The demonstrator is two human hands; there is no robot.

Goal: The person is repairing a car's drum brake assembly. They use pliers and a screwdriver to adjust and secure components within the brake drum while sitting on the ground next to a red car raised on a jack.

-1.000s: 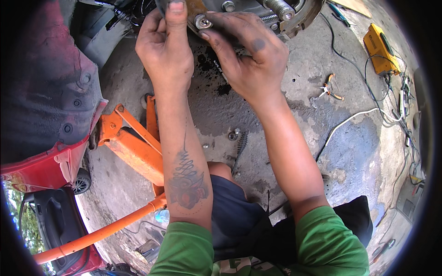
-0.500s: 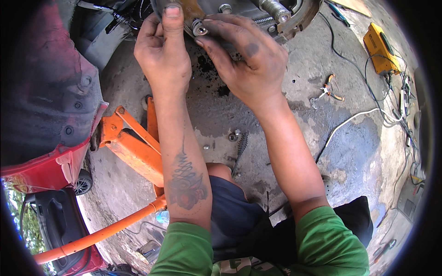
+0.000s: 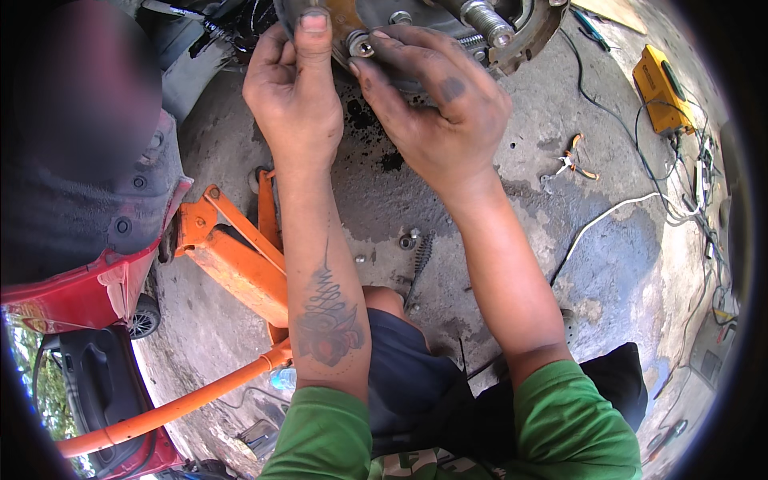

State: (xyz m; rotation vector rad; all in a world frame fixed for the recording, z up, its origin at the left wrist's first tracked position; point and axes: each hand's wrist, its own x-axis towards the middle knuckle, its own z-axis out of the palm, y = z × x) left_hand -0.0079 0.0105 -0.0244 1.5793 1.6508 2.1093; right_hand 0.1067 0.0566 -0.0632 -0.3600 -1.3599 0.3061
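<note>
At the top edge is a drum brake assembly, with a threaded spindle (image 3: 492, 30) and a coil spring (image 3: 472, 40) on its right side. My left hand (image 3: 300, 104) is closed on the left rim of its brake plate. The thumb points up along the front and the fingers curl behind, partly hidden. With thumb and forefinger, my right hand (image 3: 452, 108) pinches a small round metal spring cap (image 3: 362, 46) against the brownish brake shoe (image 3: 346, 16). The cap has a hole in its middle. My fingertips are smeared with dark grease.
An orange floor jack (image 3: 236, 264) stands left below the red car body (image 3: 88, 288). On the stained concrete lie orange-handled pliers (image 3: 574, 158), a coil spring (image 3: 422, 254) and small metal parts (image 3: 409, 240). A yellow electrical box (image 3: 661, 90) with cables lies at the right.
Both hands and the brake assembly appear slightly lower and further right in the picture. The grip of each hand stays the same.
</note>
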